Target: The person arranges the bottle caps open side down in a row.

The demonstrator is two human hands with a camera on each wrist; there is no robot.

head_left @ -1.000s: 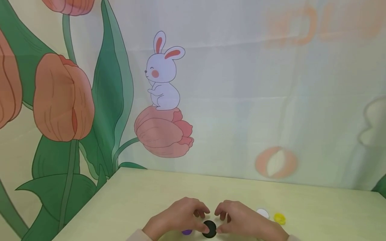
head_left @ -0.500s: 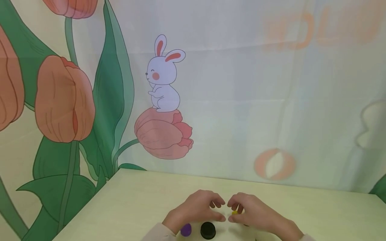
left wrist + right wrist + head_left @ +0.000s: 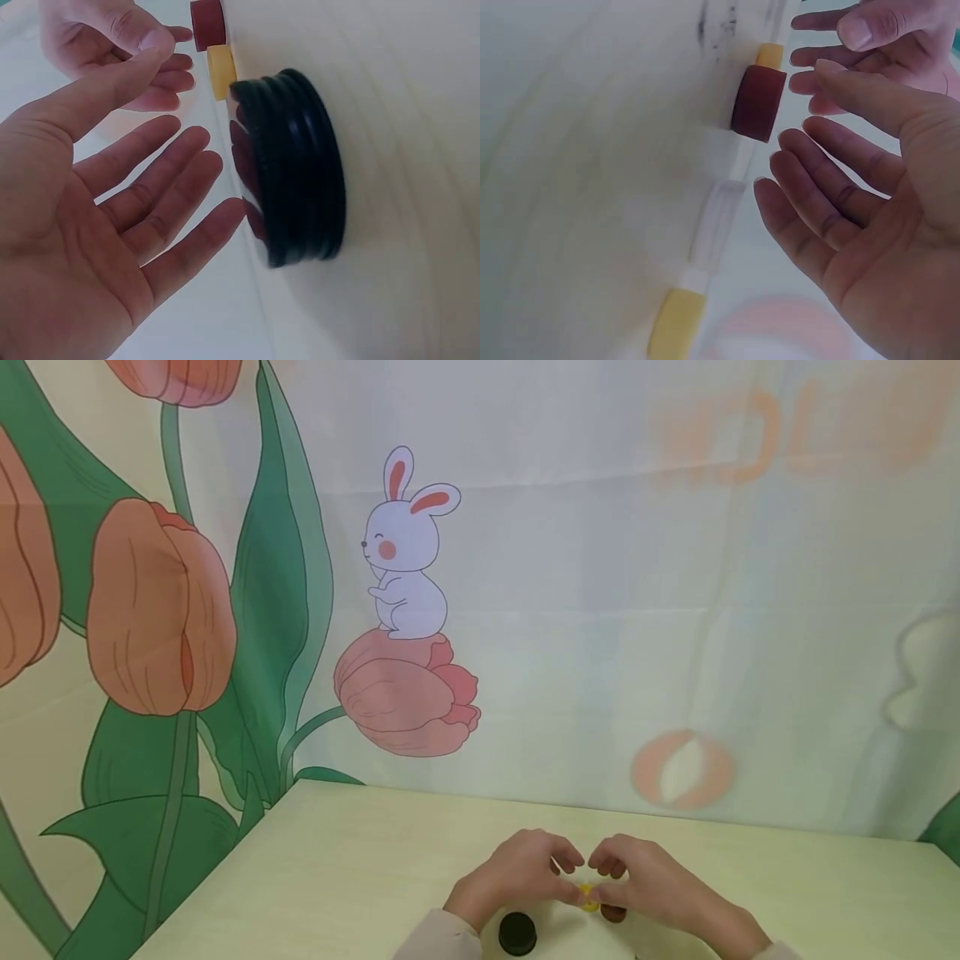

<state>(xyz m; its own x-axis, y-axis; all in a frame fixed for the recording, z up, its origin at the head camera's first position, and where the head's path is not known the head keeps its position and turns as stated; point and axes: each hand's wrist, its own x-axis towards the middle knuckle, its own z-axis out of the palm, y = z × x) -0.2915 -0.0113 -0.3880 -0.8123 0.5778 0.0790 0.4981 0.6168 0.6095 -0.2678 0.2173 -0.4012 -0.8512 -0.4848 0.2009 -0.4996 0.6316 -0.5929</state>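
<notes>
My left hand (image 3: 528, 870) and right hand (image 3: 652, 881) face each other over the table, fingers loosely bent and thumb tips close together. Between the thumbs, a small yellow round cap (image 3: 588, 900) shows in the head view, with a dark red-brown round cap (image 3: 613, 913) just right of it. In the left wrist view a larger black ridged lid (image 3: 296, 169) stands nearest the left hand, beyond its fingertips. The dark red cap (image 3: 759, 103) is closest to the right fingers in the right wrist view. Neither palm has anything in it.
The right wrist view also shows a pale whitish cap (image 3: 717, 225) and another yellow cap (image 3: 675, 326) along the pale table (image 3: 360, 860). Dark marks (image 3: 716, 26) are on the tabletop. A printed curtain (image 3: 570, 610) hangs behind the table.
Both hands have shifted right, from around the black lid to over the yellow and red-brown caps. The purple piece at the left is now hidden behind the left arm.
</notes>
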